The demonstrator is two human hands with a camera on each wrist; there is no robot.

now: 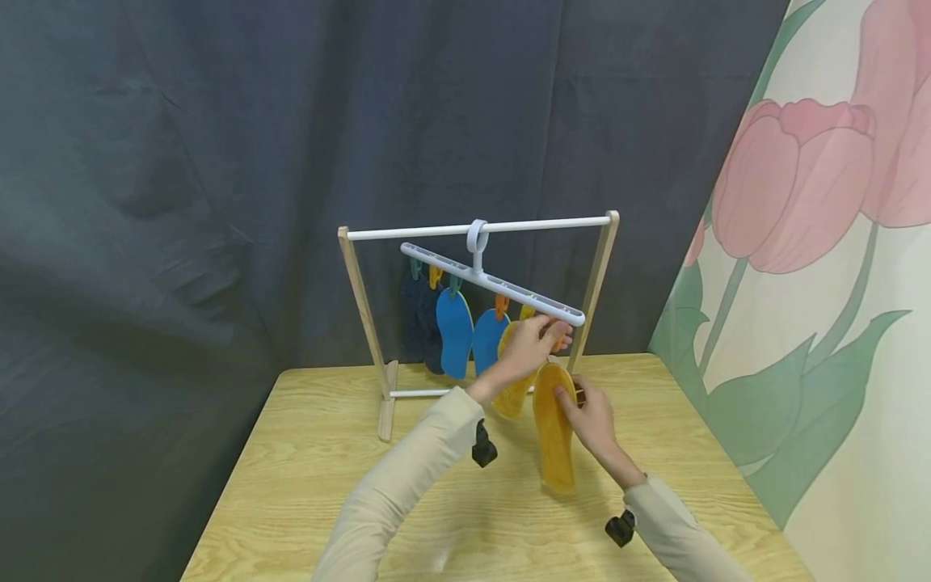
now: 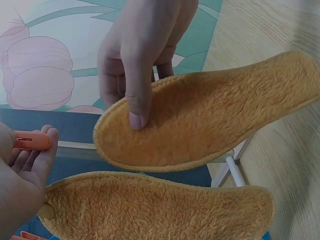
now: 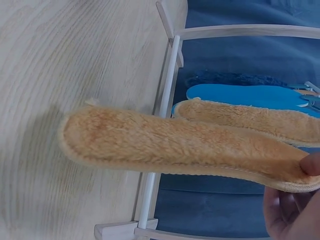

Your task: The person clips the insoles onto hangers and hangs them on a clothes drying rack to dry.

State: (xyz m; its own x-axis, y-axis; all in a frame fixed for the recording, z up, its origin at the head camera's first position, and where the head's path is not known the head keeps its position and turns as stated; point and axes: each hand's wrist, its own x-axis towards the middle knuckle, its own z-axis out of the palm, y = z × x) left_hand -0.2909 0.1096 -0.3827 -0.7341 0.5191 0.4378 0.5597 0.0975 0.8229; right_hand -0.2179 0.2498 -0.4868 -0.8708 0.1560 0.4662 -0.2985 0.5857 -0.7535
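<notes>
My right hand [image 1: 595, 419] grips a fuzzy yellow insole [image 1: 555, 440] near its upper end, thumb on the furry face; the insole hangs down over the table, apart from the hanger. My left hand [image 1: 527, 347] is just under the right end of the white hanger [image 1: 502, 285], where it pinches an orange clothespin [image 2: 31, 140]. Beside that hand a second yellow insole [image 2: 165, 207] hangs from a yellow clothespin [image 2: 46, 210]. Farther left hang two blue insoles [image 1: 454, 333] and dark blue fuzzy ones [image 1: 422, 315], also clipped.
The hanger hooks over the white bar [image 1: 407, 233] of a wooden-legged rack [image 1: 366, 311] and slants toward me at its right end. The rack stands at the back of a wooden table [image 1: 305, 477]. A dark curtain [image 1: 218, 202] is behind; a tulip-painted wall [image 1: 807, 323] is at right.
</notes>
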